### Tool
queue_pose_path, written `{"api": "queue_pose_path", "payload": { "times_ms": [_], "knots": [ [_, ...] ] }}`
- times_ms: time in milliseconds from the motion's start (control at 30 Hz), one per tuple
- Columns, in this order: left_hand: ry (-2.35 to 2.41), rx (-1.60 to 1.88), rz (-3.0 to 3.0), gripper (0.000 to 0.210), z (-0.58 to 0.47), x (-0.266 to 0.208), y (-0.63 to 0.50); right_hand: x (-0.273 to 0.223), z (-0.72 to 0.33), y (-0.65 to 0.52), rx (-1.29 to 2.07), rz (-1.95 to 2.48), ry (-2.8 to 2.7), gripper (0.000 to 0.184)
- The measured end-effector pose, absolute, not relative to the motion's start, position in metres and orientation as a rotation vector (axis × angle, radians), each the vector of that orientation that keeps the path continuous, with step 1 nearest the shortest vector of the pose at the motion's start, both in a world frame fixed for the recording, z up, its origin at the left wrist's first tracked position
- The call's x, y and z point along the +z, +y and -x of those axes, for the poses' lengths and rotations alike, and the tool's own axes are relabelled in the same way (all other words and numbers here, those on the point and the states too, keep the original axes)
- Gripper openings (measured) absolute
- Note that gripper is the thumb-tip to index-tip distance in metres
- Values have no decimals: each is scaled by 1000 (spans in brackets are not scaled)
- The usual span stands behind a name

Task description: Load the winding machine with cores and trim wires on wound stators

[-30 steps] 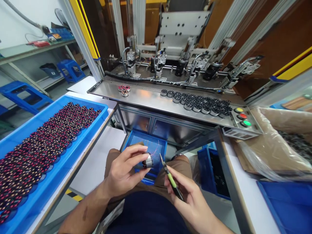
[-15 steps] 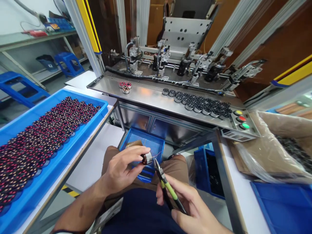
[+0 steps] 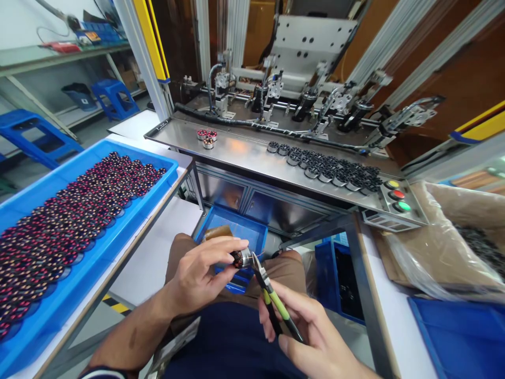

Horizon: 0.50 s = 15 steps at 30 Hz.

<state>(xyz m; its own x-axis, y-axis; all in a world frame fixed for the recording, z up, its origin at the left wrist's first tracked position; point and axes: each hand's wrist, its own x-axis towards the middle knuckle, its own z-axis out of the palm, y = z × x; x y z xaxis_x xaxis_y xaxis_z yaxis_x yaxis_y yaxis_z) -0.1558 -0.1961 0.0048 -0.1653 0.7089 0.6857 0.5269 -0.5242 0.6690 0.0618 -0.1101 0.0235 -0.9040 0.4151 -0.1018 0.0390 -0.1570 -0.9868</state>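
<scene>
Between the thumb and fingers of my left hand (image 3: 201,268) is a small round motor stator (image 3: 245,258), metal-sided with dark copper windings and thin wire ends pointing right. My right hand (image 3: 307,321) is wrapped round a pair of cutting pliers (image 3: 272,295) with green and black handles. The plier jaws are at the wire ends, close beside the stator's right side. Whether the blades touch the wire I cannot tell. Both hands are above my lap.
At left stands a blue tray (image 3: 173,171) full of wound stators. Three wound stators (image 3: 208,141) and a group of black ones (image 3: 327,167) sit on the machine's metal ledge (image 3: 240,152). Coloured buttons (image 3: 396,195) are at right, beside a plastic-lined box (image 3: 434,231). Below is a blue bin (image 3: 256,234).
The plier jaws have come up to the wire ends by the stator. Both hands have shifted slightly right, and the camera view has moved a little.
</scene>
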Motion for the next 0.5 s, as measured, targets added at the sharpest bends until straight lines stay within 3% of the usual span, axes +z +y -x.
{"api": "queue_pose_path", "payload": {
  "times_ms": [500],
  "knots": [
    [1553,1729,-2011,44,155,7,-195,22,-58,-108,1968,636,-1997,55]
  ]
}}
